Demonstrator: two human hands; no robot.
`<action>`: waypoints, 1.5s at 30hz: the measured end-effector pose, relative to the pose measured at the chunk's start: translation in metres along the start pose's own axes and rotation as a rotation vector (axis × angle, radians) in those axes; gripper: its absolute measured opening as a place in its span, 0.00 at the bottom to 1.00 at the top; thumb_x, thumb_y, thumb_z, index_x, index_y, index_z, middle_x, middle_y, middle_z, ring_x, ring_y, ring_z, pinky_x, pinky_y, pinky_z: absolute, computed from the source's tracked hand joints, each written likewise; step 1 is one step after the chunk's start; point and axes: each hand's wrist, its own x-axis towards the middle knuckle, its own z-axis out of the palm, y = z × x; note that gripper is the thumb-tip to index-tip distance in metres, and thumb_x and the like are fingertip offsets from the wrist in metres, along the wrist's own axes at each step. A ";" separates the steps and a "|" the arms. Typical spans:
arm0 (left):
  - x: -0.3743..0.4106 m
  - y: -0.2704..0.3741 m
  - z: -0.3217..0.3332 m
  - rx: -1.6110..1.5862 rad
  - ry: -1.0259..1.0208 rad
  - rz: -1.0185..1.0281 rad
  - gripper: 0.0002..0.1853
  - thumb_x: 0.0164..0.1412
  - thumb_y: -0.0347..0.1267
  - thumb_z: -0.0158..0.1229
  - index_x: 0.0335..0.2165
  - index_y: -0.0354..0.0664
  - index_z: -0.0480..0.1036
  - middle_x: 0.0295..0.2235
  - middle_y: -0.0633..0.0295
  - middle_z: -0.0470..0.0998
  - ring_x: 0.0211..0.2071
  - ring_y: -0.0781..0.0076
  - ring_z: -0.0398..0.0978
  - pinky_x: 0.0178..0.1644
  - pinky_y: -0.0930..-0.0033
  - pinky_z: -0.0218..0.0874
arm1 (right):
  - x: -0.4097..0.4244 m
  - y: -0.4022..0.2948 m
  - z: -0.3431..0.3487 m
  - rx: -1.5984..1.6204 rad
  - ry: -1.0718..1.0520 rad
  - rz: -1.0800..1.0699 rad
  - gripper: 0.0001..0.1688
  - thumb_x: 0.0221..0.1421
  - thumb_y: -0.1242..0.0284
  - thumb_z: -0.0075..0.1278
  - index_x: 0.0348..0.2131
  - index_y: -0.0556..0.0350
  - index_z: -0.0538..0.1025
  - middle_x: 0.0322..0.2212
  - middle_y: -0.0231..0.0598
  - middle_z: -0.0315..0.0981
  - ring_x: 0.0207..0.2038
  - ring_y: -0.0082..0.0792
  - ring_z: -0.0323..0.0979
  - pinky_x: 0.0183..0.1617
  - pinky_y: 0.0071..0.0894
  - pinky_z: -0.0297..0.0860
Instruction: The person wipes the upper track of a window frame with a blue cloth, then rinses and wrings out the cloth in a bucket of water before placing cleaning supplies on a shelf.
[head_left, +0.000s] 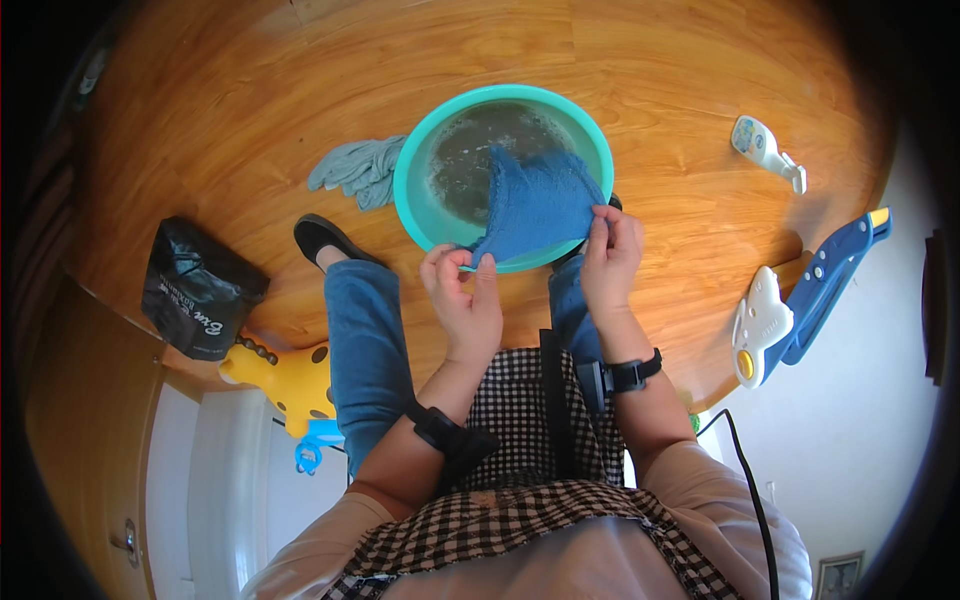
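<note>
A blue cloth (536, 199) is stretched between my two hands over the near right part of a turquoise plastic basin (409, 202). My left hand (466, 300) pinches the cloth's lower left corner at the basin's near rim. Its right edge is pinched by my right hand (613, 259), beside the right part of the rim. Murky grey-brown water (469, 161) with some foam fills the basin's bottom. The far end of the cloth hangs over the water; whether it dips in, I cannot tell.
A grey-green cloth (360, 169) lies crumpled against the basin's left side. On the wooden floor are a black bag (199, 289), a yellow toy animal (289, 382) at the left and a white spray bottle (761, 146) at the right. A blue and white plastic folding item (817, 285) is near the wall.
</note>
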 end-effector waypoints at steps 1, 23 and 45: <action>0.001 -0.005 0.002 0.028 0.008 0.009 0.09 0.61 0.31 0.58 0.34 0.37 0.67 0.43 0.52 0.67 0.38 0.64 0.68 0.42 0.68 0.61 | 0.001 0.012 0.005 0.003 -0.017 0.084 0.07 0.56 0.79 0.49 0.37 0.57 0.76 0.32 0.42 0.71 0.29 0.35 0.70 0.34 0.30 0.67; -0.007 -0.024 -0.001 -0.140 -0.221 -0.408 0.07 0.61 0.26 0.56 0.40 0.39 0.72 0.37 0.65 0.73 0.35 0.80 0.67 0.37 0.77 0.60 | 0.035 0.040 0.069 -0.350 -0.278 -0.190 0.24 0.49 0.77 0.55 0.48 0.47 0.72 0.40 0.52 0.67 0.42 0.53 0.69 0.44 0.45 0.69; 0.012 0.003 0.005 -0.962 -0.332 -0.889 0.25 0.69 0.49 0.43 0.52 0.40 0.63 0.40 0.59 0.74 0.37 0.69 0.75 0.40 0.66 0.70 | -0.065 -0.081 0.000 0.061 -0.619 -0.054 0.18 0.59 0.62 0.48 0.23 0.56 0.69 0.17 0.51 0.70 0.21 0.54 0.72 0.24 0.47 0.68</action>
